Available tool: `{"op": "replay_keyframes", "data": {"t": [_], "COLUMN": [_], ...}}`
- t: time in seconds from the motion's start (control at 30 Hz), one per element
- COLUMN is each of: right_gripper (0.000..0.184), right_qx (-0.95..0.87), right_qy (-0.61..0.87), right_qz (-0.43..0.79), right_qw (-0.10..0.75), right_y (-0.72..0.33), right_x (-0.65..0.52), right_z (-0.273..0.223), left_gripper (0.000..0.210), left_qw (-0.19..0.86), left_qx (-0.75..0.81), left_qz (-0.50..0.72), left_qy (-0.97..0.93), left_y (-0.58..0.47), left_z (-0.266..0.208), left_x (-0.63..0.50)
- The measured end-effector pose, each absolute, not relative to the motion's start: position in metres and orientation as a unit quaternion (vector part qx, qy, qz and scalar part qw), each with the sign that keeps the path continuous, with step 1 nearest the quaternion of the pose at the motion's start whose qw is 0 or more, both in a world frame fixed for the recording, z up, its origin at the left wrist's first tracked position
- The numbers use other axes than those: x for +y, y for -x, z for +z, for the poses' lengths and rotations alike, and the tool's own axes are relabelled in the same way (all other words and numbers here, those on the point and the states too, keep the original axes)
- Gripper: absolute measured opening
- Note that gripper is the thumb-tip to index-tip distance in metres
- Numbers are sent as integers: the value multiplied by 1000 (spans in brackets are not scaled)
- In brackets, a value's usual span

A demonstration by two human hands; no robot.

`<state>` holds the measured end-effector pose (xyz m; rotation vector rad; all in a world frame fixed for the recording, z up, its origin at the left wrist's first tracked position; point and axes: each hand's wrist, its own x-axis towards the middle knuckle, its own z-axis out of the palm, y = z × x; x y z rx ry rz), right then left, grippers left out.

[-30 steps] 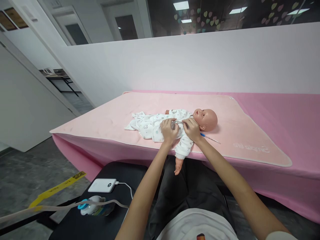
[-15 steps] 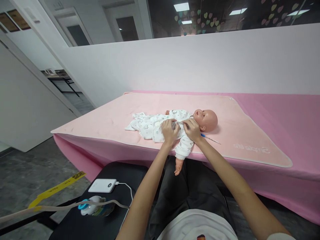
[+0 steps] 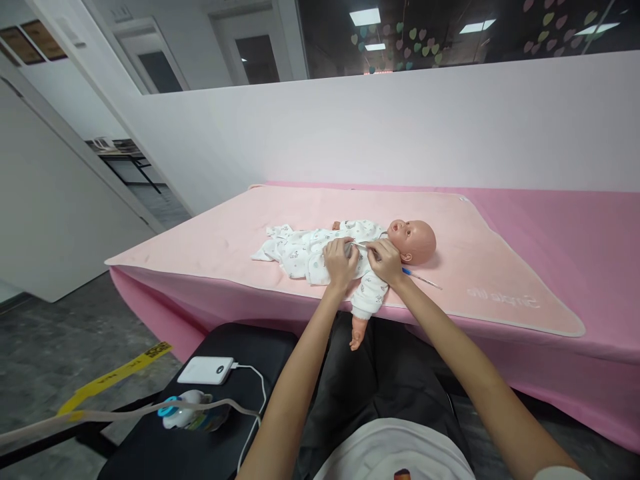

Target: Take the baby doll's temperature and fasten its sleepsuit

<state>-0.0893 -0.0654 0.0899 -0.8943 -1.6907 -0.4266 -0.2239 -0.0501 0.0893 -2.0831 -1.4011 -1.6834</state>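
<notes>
A baby doll (image 3: pixel 419 241) lies on its back on a pink mat (image 3: pixel 200 233), its head to the right. It wears a white printed outfit (image 3: pixel 300 252), and one doll arm (image 3: pixel 358 331) hangs over the near edge. Above the doll's chest, my left hand (image 3: pixel 340 259) is closed around something small and greyish that I cannot make out. My right hand (image 3: pixel 384 260) pinches close beside it, near the doll's neck; what its fingers hold is too small to name. A thin stick with a blue end (image 3: pixel 423 277) lies on the mat by my right wrist.
A black chair (image 3: pixel 250 340) stands at the near left, bearing a white power bank (image 3: pixel 205 371) with a cable and a bottle with a blue cap (image 3: pixel 187 410). Behind the pink-covered table rises a white wall (image 3: pixel 350 133). Yellow tape (image 3: pixel 120 377) sticks out at the left.
The view has shifted very slightly. Both hands stay over the doll's chest, with only tiny finger movement; the doll and the stick lie as before.
</notes>
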Motion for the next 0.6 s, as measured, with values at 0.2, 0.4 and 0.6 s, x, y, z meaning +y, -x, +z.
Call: {"op": "replay_keyframes", "data": {"t": [0.2, 0.4, 0.6], "right_gripper": [17, 16, 16], "right_qx": [-719, -718, -718], "right_qy": [389, 377, 383], "right_qz": [-177, -187, -176], "right_qw": [548, 555, 553], "right_y": [90, 90, 89], "right_x": [-66, -66, -64], "right_z": [91, 91, 90], "left_gripper": [10, 15, 16], "left_qw": [68, 63, 49], "left_qx": [-462, -465, -473], "left_qz": [-555, -560, -563], "left_qy": [688, 682, 676], "left_y": [224, 223, 224], "left_z": [89, 88, 90], "left_x": [-50, -50, -51]}}
